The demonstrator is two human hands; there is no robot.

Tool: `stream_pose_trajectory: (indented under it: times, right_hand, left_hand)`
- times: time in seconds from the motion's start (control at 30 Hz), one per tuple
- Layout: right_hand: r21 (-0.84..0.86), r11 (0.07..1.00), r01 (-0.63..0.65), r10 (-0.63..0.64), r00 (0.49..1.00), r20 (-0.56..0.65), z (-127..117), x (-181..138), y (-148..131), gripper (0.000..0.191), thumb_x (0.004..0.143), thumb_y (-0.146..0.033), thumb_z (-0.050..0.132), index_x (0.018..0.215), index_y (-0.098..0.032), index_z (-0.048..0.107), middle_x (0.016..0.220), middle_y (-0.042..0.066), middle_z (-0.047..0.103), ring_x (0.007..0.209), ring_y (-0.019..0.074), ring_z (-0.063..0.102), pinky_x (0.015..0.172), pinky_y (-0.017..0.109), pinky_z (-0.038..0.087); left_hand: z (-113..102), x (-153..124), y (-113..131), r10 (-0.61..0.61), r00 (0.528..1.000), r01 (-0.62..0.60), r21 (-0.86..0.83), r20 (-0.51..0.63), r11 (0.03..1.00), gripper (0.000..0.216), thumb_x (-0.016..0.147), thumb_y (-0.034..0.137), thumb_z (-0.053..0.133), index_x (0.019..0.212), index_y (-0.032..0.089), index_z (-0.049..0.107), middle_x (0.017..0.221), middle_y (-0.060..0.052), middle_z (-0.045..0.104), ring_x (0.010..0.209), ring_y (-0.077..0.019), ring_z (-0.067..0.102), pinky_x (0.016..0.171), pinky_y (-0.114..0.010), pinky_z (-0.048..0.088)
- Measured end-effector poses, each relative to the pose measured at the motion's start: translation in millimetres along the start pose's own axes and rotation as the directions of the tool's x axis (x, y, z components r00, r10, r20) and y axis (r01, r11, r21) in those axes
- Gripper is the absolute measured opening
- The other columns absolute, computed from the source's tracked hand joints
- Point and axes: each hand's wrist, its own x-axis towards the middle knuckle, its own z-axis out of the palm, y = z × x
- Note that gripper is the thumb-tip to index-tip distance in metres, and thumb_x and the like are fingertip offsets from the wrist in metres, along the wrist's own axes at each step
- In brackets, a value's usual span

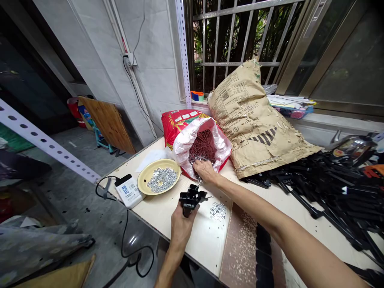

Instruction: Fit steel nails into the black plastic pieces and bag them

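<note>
My left hand (181, 226) grips a cluster of black plastic parts (191, 198) above the near table edge. Thin metal pins stick out of the cluster toward the right. At the mouth of a red and white woven bag (181, 146), my right hand (205, 170) has its fingers curled among thin metal rods (198, 157). What the fingers hold is hidden. Deeper in the bag lie many thin reddish-brown rods (204, 144). Left of the bag, a yellow dish (142, 178) holds small silver metal pieces (163, 179). A small pile of similar pieces (218, 211) lies under my right forearm.
Behind the bag leans a large brown paper sack (249, 116). Long black plastic parts (324, 192) heap up on the right, near a metal kettle (351, 144). A white box (129, 192) with a cable sits at the left table edge. A perforated metal post (183, 52) rises behind.
</note>
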Motion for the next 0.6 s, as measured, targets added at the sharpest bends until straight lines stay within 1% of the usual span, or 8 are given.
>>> stream_pose_trajectory:
  times: [0.07, 0.13, 0.2, 0.27, 0.33, 0.4, 0.5, 0.6]
  right_hand:
    - [0.009, 1.0, -0.022, 0.022, 0.999, -0.047, -10.7, -10.1, 4.8, 0.025, 0.095, -0.017, 0.035, 0.104, -0.016, 0.059, 0.103, 0.01, 0.061, 0.09, 0.017, 0.059, 0.071, 0.025, 0.043]
    - [0.07, 0.994, -0.08, 0.091, 0.983, -0.159, -28.7, -25.2, 9.4, 0.029, 0.098, -0.024, 0.029, 0.109, -0.015, 0.055, 0.107, 0.011, 0.059, 0.092, 0.0163, 0.058, 0.071, 0.024, 0.043]
    - [0.273, 0.957, -0.104, 0.194, 0.924, -0.33, -52.2, -44.9, 11.1, 0.031, 0.099, -0.031, 0.028, 0.109, -0.014, 0.053, 0.103, 0.009, 0.06, 0.088, 0.0149, 0.058, 0.069, 0.023, 0.043]
    - [0.532, 0.847, -0.007, 0.28, 0.856, -0.434, -76.5, -67.5, 7.8, 0.029, 0.098, -0.035, 0.032, 0.102, -0.016, 0.053, 0.09, 0.005, 0.061, 0.075, 0.0127, 0.058, 0.064, 0.022, 0.043]
    - [0.668, 0.736, 0.114, 0.267, 0.857, -0.441, -95.6, -89.5, -0.5, 0.026, 0.096, -0.036, 0.037, 0.097, -0.017, 0.054, 0.081, 0.002, 0.06, 0.064, 0.0108, 0.055, 0.058, 0.021, 0.042]
    - [0.683, 0.705, 0.19, 0.19, 0.878, -0.44, -105.7, -107.2, -10.8, 0.022, 0.094, -0.034, 0.041, 0.093, -0.017, 0.054, 0.079, 0.002, 0.059, 0.063, 0.0103, 0.054, 0.057, 0.021, 0.042]
    - [0.586, 0.775, 0.237, 0.076, 0.885, -0.459, -106.0, -121.7, -22.1, 0.017, 0.093, -0.029, 0.045, 0.089, -0.017, 0.056, 0.08, 0.002, 0.06, 0.07, 0.011, 0.055, 0.064, 0.022, 0.042]
    - [0.495, 0.844, 0.207, 0.02, 0.91, -0.415, -101.9, -126.3, -23.9, 0.016, 0.092, -0.028, 0.046, 0.089, -0.017, 0.057, 0.082, 0.002, 0.06, 0.073, 0.012, 0.054, 0.066, 0.023, 0.041]
  left_hand:
    - [-0.4, 2.0, 3.1, -0.064, 0.998, 0.064, -0.082, 0.005, 0.995, 0.042, 0.066, 0.041, 0.069, 0.096, 0.013, 0.063, 0.091, -0.011, 0.072, 0.087, -0.026, 0.066, 0.078, -0.035, 0.049]
    - [-1.3, 4.9, 4.3, -0.124, 0.992, 0.123, -0.156, 0.002, 0.98, 0.045, 0.064, 0.04, 0.072, 0.098, 0.012, 0.064, 0.097, -0.013, 0.071, 0.093, -0.0261, 0.065, 0.084, -0.035, 0.047]
    - [-1.4, 7.9, 3.4, -0.183, 0.983, 0.179, -0.217, 0.006, 0.959, 0.05, 0.062, 0.039, 0.074, 0.101, 0.01, 0.064, 0.1, -0.014, 0.071, 0.095, -0.0262, 0.064, 0.085, -0.036, 0.047]
    - [0.9, 9.7, 2.0, -0.221, 0.975, 0.218, -0.256, 0.018, 0.942, 0.054, 0.061, 0.039, 0.075, 0.104, 0.009, 0.063, 0.1, -0.015, 0.07, 0.094, -0.0265, 0.065, 0.082, -0.037, 0.048]
    - [6.3, 9.8, 1.8, -0.221, 0.975, 0.223, -0.267, 0.038, 0.938, 0.056, 0.061, 0.039, 0.075, 0.106, 0.008, 0.063, 0.1, -0.015, 0.07, 0.092, -0.0264, 0.064, 0.08, -0.036, 0.048]
    - [13.8, 8.5, 3.8, -0.187, 0.98, 0.198, -0.265, 0.066, 0.944, 0.055, 0.063, 0.04, 0.073, 0.107, 0.009, 0.063, 0.1, -0.014, 0.07, 0.093, -0.0261, 0.064, 0.079, -0.036, 0.048]
    - [23.8, 6.4, 10.2, -0.135, 0.985, 0.157, -0.236, 0.107, 0.959, 0.055, 0.065, 0.04, 0.072, 0.109, 0.01, 0.062, 0.099, -0.013, 0.07, 0.095, -0.0265, 0.063, 0.078, -0.035, 0.048]
    - [28.1, 6.1, 17.4, -0.103, 0.989, 0.12, -0.165, 0.107, 0.979, 0.055, 0.065, 0.04, 0.071, 0.11, 0.009, 0.062, 0.096, -0.013, 0.07, 0.092, -0.0266, 0.063, 0.077, -0.035, 0.048]
